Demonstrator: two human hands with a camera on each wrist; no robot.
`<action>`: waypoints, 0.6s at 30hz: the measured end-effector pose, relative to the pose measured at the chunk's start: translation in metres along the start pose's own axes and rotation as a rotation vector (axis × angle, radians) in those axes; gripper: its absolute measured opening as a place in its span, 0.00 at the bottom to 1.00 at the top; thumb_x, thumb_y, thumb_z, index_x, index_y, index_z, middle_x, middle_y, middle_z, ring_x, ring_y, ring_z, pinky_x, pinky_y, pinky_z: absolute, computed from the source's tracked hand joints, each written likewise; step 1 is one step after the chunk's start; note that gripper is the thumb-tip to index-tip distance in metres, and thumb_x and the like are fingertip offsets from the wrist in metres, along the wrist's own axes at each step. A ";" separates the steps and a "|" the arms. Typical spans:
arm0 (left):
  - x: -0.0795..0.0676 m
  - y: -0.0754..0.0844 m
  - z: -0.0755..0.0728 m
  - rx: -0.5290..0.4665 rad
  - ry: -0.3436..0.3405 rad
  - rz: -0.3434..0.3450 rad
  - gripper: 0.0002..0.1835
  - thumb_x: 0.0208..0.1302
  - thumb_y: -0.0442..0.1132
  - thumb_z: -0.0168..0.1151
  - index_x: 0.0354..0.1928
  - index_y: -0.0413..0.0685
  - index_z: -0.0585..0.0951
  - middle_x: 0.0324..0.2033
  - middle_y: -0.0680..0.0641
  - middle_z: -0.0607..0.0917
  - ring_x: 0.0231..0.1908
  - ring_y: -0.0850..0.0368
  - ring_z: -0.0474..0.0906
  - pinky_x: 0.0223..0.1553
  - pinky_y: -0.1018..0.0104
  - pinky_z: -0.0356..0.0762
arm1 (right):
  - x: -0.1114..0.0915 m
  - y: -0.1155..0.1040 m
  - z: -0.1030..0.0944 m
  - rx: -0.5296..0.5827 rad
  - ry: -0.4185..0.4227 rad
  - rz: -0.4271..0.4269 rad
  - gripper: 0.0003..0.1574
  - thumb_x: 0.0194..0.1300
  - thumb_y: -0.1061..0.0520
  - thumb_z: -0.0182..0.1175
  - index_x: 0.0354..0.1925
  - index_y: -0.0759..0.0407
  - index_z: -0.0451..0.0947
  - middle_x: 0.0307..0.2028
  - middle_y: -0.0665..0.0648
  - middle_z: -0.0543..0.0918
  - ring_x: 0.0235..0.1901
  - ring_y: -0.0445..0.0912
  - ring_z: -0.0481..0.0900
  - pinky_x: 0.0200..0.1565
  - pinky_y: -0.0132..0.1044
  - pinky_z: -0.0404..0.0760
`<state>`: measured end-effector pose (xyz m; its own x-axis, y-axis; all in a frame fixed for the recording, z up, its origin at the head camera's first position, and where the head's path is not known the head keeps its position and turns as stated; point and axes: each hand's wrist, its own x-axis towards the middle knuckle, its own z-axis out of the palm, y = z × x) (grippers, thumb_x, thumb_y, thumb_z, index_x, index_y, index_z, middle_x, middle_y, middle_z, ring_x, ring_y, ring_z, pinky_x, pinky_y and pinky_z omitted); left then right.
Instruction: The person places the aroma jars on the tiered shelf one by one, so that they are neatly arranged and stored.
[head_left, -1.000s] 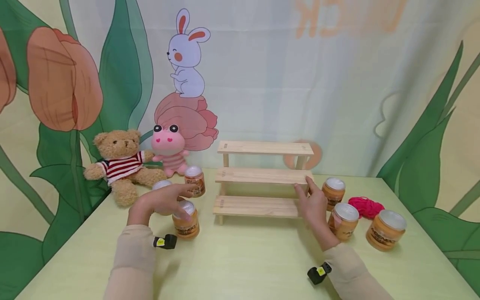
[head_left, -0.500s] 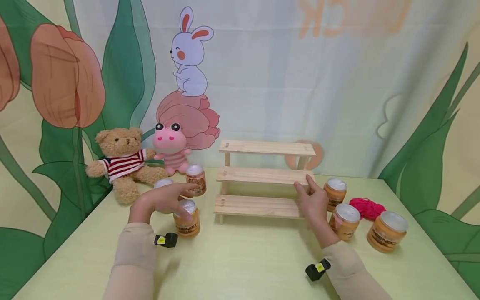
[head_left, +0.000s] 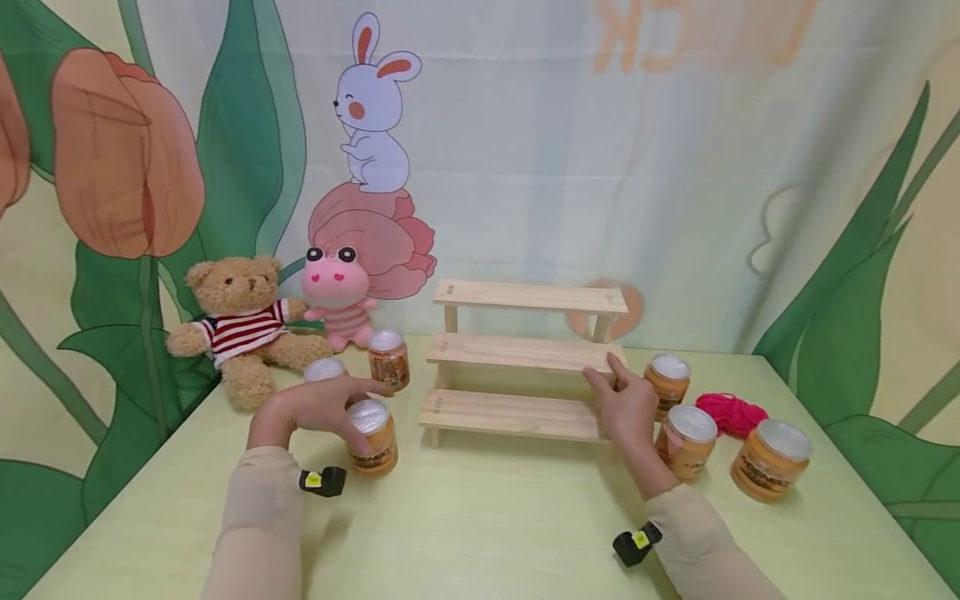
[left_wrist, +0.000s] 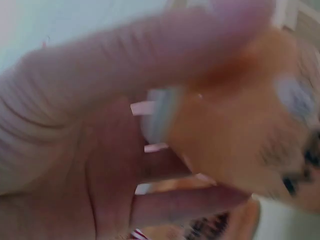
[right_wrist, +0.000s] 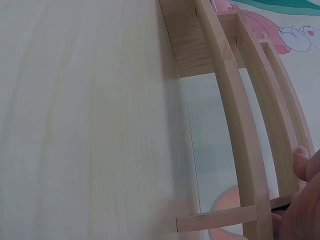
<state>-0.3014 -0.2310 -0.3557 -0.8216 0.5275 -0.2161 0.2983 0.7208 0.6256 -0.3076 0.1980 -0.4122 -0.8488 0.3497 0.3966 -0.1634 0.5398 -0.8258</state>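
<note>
My left hand point(head_left: 318, 408) is around an orange jar point(head_left: 377, 457) with a pale lid and dark lettering, which stands left of a three-tier wooden shelf rack point(head_left: 510, 408). In the left wrist view, the thumb point(left_wrist: 125, 55) lies along one side of the jar point(left_wrist: 225, 135) and the fingers reach round the other side. My right hand point(head_left: 628, 408) grips the rack's right end, with thumb and forefinger at the middle board point(head_left: 517, 351). The right wrist view shows the rack's boards point(right_wrist: 235, 100) with part of that hand point(right_wrist: 302, 205) at the edge.
Two similar jars point(head_left: 389, 367) point(head_left: 324, 370) stand behind the left hand. Right of the rack are three more jars point(head_left: 667, 387) point(head_left: 686, 450) point(head_left: 771, 467) and pink yarn point(head_left: 731, 415). A teddy bear point(head_left: 240, 329) and a pink plush toy point(head_left: 337, 287) sit at back left.
The left hand has lowered onto the jar, its fingers now closer around it. The rack's front left corner has shifted slightly left, with the right hand still on it.
</note>
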 end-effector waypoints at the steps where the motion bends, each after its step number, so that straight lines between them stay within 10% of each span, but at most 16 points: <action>1: 0.001 -0.006 0.001 -0.005 -0.008 0.017 0.48 0.46 0.45 0.83 0.70 0.45 0.70 0.57 0.42 0.79 0.53 0.49 0.75 0.53 0.52 0.75 | 0.000 0.000 0.000 0.002 0.001 -0.006 0.35 0.65 0.46 0.69 0.64 0.60 0.76 0.16 0.51 0.68 0.24 0.45 0.65 0.25 0.32 0.64; 18: 0.014 -0.059 0.014 -0.412 -0.084 0.183 0.38 0.50 0.35 0.79 0.64 0.42 0.74 0.55 0.42 0.80 0.56 0.46 0.76 0.58 0.54 0.72 | 0.000 0.001 0.001 -0.008 0.002 -0.006 0.36 0.65 0.45 0.68 0.65 0.59 0.75 0.33 0.66 0.86 0.37 0.52 0.74 0.36 0.38 0.72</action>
<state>-0.3233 -0.2601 -0.4062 -0.7259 0.6767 -0.1233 0.2030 0.3820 0.9016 -0.3082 0.1979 -0.4128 -0.8466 0.3485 0.4022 -0.1640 0.5481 -0.8201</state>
